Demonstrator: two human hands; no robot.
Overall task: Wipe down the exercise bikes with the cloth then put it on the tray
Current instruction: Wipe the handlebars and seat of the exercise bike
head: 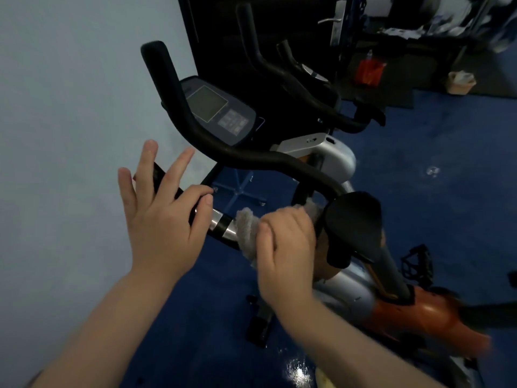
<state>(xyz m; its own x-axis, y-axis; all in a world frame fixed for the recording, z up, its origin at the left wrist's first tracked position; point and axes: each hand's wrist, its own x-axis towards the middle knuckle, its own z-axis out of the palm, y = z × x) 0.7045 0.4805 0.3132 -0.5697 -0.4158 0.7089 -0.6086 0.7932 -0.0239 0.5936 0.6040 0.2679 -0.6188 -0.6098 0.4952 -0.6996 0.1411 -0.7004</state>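
Wiping is under way: the right hand (285,247) grips the cloth (247,233) around the near handlebar (221,224), the left hand (162,217) seemingly rests open-fingered beside it, so next slide the cloth along.

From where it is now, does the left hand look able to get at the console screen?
Probably yes. The left hand rests open on the near handle with fingers spread, holding nothing. The console screen sits just above it; only the curved handlebar crosses between them, and the hand looks able to pass over it.
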